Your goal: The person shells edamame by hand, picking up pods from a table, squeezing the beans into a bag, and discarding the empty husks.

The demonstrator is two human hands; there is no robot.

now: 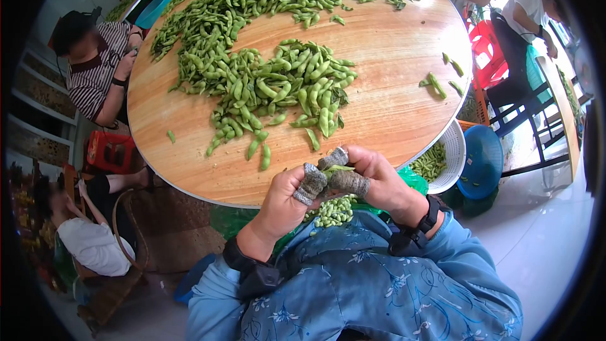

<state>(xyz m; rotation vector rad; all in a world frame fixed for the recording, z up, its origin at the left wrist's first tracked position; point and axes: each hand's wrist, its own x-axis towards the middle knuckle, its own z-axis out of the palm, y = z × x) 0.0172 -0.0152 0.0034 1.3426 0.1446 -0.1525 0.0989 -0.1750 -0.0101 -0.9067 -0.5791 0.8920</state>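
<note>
My left hand [282, 199] and my right hand [382, 180] meet at the table's near edge, with grey knitted sleeves on some fingers. Pinched between the two is a green soybean pod [339, 168], its far side partly covered by the fingers. Just below my hands, shelled soybeans [333, 212] lie in a green plastic bag [237, 220] at my lap. Ahead on the round wooden table [391, 107], a big heap of soybean pods [252, 82] spreads to the far side.
To my right stand a white basket [456, 151] holding pods and a blue basket [483, 158]. Red stools [112, 150] are on both sides. Several people sit around, one in a striped shirt [95, 76] at the table's left. Loose pods [437, 86] lie at the right rim.
</note>
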